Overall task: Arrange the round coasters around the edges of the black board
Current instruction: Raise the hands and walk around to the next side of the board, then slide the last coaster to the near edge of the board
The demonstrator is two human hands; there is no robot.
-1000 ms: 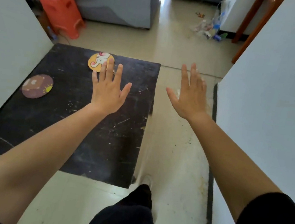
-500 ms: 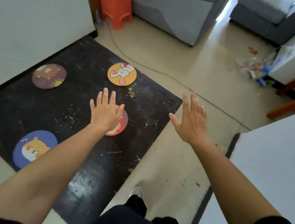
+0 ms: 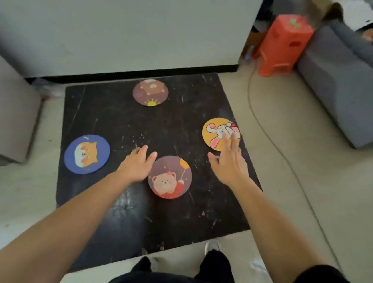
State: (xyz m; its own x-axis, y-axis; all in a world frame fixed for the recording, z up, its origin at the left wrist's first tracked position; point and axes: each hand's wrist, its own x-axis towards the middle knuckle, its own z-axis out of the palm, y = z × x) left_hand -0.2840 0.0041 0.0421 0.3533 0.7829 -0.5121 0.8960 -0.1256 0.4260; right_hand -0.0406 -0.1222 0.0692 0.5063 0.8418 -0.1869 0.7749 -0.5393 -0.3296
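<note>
From the head view, both hands hover with open, empty grips over the black board (image 3: 113, 119): left hand (image 3: 135, 167) beside the bear coaster (image 3: 169, 177), right hand (image 3: 230, 167) near the yellow coaster (image 3: 216, 133). The bear coaster sits mid-board; sliding it flat toward the bare near edge should suit best.

Head-worn wide-angle view, looking steeply down at the floor from standing height

One camera only — it faces forward and down over the black board (image 3: 126, 216), the person's own legs at the bottom edge — wall and sofa (image 3: 349, 90) bending along the top.
</note>
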